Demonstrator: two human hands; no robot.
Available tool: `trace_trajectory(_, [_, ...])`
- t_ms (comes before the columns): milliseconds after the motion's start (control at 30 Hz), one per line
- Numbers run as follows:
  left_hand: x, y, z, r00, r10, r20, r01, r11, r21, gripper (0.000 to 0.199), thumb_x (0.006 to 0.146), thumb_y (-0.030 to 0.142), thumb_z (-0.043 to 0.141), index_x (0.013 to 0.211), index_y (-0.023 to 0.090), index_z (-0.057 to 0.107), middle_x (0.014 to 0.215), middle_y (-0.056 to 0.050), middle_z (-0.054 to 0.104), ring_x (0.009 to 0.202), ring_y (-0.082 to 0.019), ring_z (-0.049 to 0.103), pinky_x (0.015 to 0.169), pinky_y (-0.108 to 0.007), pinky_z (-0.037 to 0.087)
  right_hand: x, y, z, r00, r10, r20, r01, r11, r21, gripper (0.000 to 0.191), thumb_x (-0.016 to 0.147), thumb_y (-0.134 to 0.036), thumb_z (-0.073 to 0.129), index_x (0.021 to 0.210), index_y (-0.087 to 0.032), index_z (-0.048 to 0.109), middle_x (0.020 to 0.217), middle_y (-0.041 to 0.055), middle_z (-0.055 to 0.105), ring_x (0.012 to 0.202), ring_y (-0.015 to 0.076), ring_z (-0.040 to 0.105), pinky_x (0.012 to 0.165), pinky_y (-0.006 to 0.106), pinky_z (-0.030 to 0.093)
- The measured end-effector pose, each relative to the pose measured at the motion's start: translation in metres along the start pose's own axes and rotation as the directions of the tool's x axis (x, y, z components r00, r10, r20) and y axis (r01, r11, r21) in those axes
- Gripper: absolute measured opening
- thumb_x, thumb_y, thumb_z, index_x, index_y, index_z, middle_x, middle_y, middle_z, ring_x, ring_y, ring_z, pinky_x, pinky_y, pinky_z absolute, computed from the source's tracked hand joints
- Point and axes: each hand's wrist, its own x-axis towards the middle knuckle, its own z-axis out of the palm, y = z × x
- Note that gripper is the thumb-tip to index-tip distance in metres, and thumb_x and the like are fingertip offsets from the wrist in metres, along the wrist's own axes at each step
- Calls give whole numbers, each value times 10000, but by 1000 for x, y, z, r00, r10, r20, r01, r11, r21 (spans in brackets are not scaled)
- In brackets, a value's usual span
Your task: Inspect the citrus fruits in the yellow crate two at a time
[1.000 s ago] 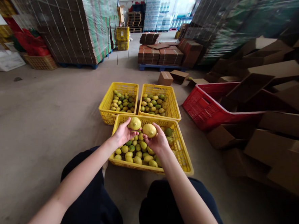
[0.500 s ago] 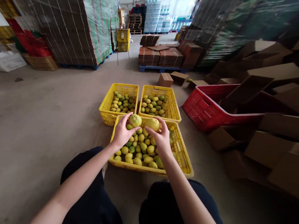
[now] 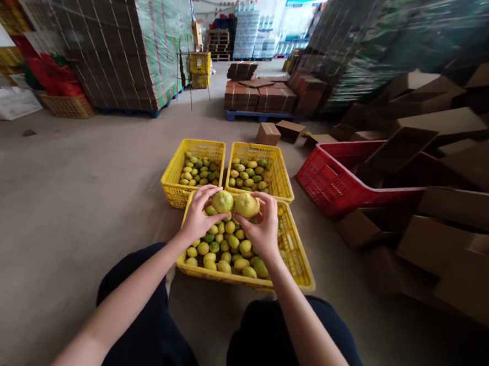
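Between the thumb and fingers of my left hand (image 3: 198,218) is a greenish-yellow lemon (image 3: 222,201). My right hand (image 3: 265,228) grips a yellower lemon (image 3: 247,205) the same way. The two fruits are side by side, almost touching, above the near yellow crate (image 3: 298,258). Many yellow and green lemons (image 3: 225,256) lie in that crate, some of them hidden by my hands. Behind it stand a left yellow crate (image 3: 173,173) and a right yellow crate (image 3: 284,180), each holding more lemons.
A red crate (image 3: 327,182) with cardboard in it stands to the right, beside a heap of open cardboard boxes (image 3: 439,244). Farther off are flattened cartons (image 3: 274,99) on a blue pallet (image 3: 252,117) and a tall wrapped stack (image 3: 108,42). Concrete floor (image 3: 82,195) extends to the left.
Both hands have brought their lemons closer together. The lemons have turned in the fingers, so their pointed ends now face me. The view has tilted slightly upward.
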Motion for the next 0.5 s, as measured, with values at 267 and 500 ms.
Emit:
trace_trajectory(267, [11,5,-10,903,-379,202,422,694,-584,504,542,271,860,990,202,640,1006,-25,630,920,-152,613,827,-265,511,12,-10,-21,911,335,241,-407,821,400,618,526,-293,856,1087,-310,597,964,-14,665,858,190,652,791,337,527])
trace_trajectory(500, [12,0,-10,821,-522,230,510,489,-708,413,540,268,863,861,171,623,846,9,660,764,-114,648,712,-223,537,9,-12,-20,816,507,279,-579,713,396,335,644,-437,767,887,-231,661,924,5,686,793,155,643,661,247,526])
